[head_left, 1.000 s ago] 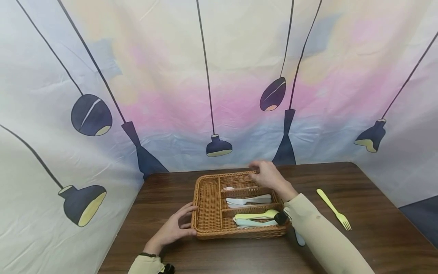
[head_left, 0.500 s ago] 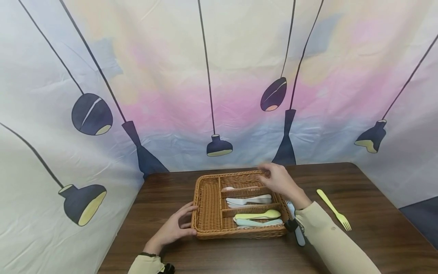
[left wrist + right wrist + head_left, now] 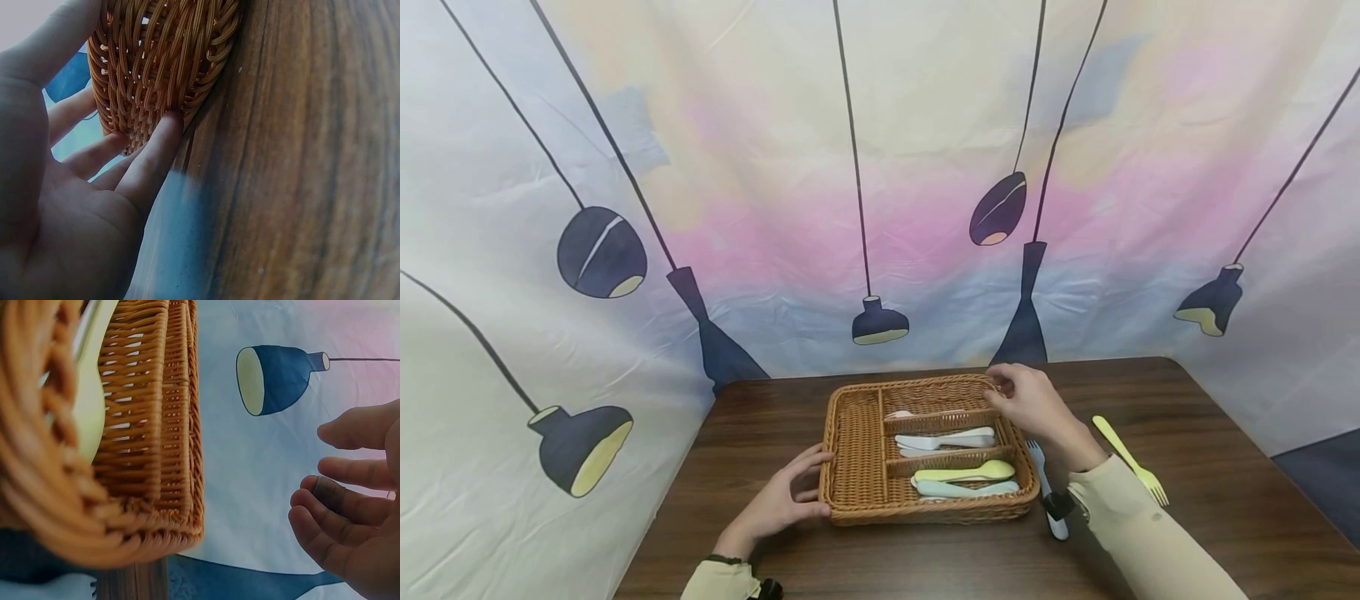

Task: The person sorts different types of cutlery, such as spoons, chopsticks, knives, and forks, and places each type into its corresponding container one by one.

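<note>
A wicker cutlery basket with compartments lies on the table. My left hand rests on its left end, straight fingertips touching the woven wall. Over the back right corner hovers my right hand; in the right wrist view its fingers are loosely bent, holding nothing, apart from the basket. The front compartment has a yellow spoon above a pale blue utensil. White cutlery fills part of the middle one, and a pale pink fork shows in the back one.
A light blue fork lies against the basket's right side, partly hidden by the right wrist. Farther right is a yellow fork. Behind the dark wooden table hangs a cloth printed with lamps.
My right hand has moved right along the basket's back edge to its corner, uncovering the yellow spoon and the light blue fork. The left hand and basket have stayed put.
</note>
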### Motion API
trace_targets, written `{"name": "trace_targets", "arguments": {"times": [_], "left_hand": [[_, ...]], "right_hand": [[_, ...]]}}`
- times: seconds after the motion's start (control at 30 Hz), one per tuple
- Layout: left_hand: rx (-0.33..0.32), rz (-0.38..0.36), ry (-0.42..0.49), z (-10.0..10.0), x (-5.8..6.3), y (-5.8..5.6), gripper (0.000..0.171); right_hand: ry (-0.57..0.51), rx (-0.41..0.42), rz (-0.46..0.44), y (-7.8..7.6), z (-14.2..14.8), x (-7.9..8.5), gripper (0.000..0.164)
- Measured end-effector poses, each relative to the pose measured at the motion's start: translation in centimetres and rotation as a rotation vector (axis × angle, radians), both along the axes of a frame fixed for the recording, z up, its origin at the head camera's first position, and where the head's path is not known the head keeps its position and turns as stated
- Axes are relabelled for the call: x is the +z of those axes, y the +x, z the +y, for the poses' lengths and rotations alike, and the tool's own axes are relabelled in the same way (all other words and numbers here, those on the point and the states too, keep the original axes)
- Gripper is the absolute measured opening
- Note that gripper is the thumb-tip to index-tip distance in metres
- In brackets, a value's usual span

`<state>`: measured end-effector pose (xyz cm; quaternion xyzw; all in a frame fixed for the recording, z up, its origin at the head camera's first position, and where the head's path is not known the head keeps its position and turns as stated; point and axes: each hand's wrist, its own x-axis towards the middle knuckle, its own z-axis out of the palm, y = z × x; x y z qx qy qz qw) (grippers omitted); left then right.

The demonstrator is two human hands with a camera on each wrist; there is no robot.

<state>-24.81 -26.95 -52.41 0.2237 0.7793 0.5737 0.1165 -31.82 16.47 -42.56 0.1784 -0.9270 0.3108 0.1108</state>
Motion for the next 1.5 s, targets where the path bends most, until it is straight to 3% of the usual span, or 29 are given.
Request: {"name": "trace_targets", "arguments": {"times": [0.33,0.77,1.5], "left_hand": [[-0.005,-0.007,0.007,0.0,0.0,0.1,0.077],[-0.008,0.001,0.010,0.0,0.0,0.1,0.076],[-0.007,-0.002,0.006,-0.1,0.0,0.0,0.076]], "right_hand": [[-0.007,-0.010,-0.038,0.6,1.2,-0.4,0.037],[0.026,-0.071,0.000,1.5,2.5,-1.7,0.037],[0.061,-0.094,-0.063,2.9,4.3,-3.9,0.050]]}}
